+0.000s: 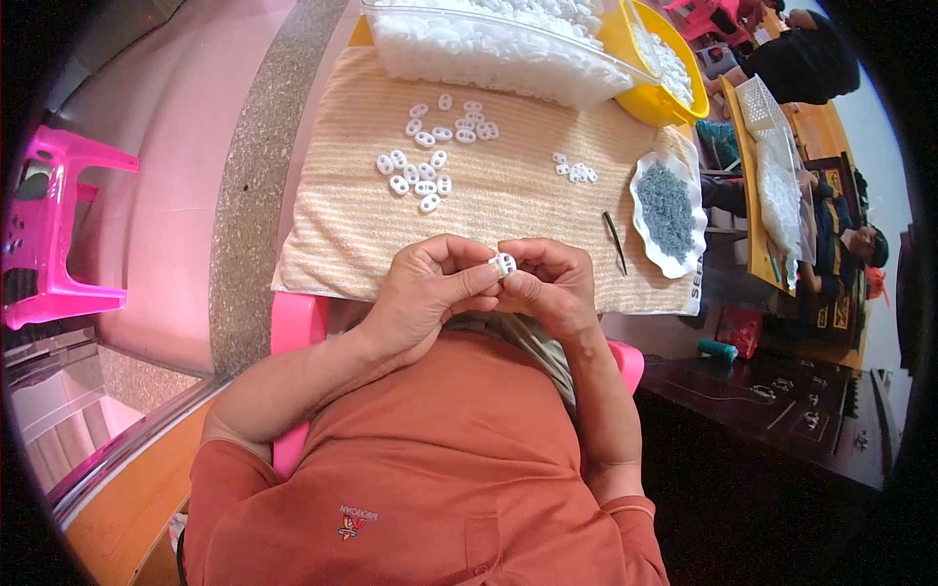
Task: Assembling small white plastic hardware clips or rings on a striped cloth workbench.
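Pink plastic stool [59,234] on glossy pink floor [186,127]; speckled stone ledge [259,176]; dark wooden table [782,410] at right.

This looks like a small hand-assembly workshop, run on piecework rather than machines. A striped towel [489,210] covers the surface, strewn with loose white plastic pieces [420,171], while a clear bin [489,49] and a yellow basin [674,103] hold many more and a scalloped white dish [640,220] carries small grey parts. Beyond, another person [840,244] sits at a long yellow bench [757,264] with similar trays.
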Tool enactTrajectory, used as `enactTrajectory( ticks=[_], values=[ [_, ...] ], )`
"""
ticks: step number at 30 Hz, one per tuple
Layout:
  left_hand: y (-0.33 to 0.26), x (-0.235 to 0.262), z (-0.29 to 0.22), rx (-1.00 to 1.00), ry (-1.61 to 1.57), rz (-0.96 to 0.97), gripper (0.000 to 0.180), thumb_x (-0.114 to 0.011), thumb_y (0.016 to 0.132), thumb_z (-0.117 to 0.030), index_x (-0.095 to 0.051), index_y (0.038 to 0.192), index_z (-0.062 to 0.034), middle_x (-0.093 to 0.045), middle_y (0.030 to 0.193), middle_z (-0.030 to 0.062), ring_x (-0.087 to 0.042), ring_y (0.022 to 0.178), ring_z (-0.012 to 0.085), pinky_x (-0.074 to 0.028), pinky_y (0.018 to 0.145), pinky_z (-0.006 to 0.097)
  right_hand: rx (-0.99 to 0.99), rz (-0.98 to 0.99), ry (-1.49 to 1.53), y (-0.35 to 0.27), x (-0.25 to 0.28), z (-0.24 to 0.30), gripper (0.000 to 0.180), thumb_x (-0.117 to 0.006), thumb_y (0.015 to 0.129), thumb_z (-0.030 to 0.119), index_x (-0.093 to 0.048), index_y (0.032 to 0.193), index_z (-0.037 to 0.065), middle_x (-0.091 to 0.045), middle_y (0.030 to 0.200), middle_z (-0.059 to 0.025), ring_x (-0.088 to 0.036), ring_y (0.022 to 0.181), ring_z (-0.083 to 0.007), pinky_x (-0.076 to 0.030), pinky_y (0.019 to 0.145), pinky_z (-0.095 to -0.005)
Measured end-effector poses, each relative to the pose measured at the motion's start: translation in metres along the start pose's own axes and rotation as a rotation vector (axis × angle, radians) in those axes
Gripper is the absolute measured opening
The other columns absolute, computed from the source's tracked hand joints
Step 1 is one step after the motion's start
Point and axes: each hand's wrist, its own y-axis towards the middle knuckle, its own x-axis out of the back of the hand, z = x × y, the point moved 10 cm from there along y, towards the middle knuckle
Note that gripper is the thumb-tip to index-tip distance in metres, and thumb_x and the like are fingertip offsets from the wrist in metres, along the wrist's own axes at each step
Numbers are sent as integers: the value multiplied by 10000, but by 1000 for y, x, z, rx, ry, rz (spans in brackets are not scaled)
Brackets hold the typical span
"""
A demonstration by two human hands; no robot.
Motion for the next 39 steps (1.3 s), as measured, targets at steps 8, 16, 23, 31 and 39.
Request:
enactTrajectory(
  ticks=[8,16,23,31,39],
  values=[
    [1,-13,3,88,-82,100,138,-645,879,-48,-583,1001,-27,-639,923,62,-645,849,142,-583,767,283,194,75,-182,1,-1,14,289,-706,824,49,-629,1089,-36,-595,1073,-122,-598,973,-170,-498,861,-277],
    [-1,-18,-1,71,-118,193,108,-646,882,-57,-538,887,-61,-634,911,58,-642,834,158,-566,774,314,225,64,-135,-1,-15,22,262,-719,811,72,-649,1045,-24,-571,1067,-105,-561,1001,-170,-478,854,-285],
    [-5,-23,1,80,-176,238,111,-651,881,-61,-541,875,-70,-645,935,62,-638,837,157,-554,775,308,286,79,-221,-5,-18,24,315,-755,795,127,-654,1051,-27,-604,1057,-140,-571,989,-212,-451,872,-318],
    [-8,-28,-2,62,-177,259,93,-654,878,-51,-561,869,-63,-650,911,60,-645,841,146,-547,770,282,322,69,-235,-10,-23,29,308,-745,804,108,-653,1067,-24,-608,1060,-145,-575,981,-213,-463,858,-314],
    [-8,-29,-5,20,-135,271,104,-660,870,-31,-562,840,-49,-646,851,58,-644,791,129,-540,725,251,405,112,-334,-14,-29,36,299,-722,824,76,-637,1091,-27,-588,1093,-168,-595,938,-185,-508,778,-275]
  ],
)
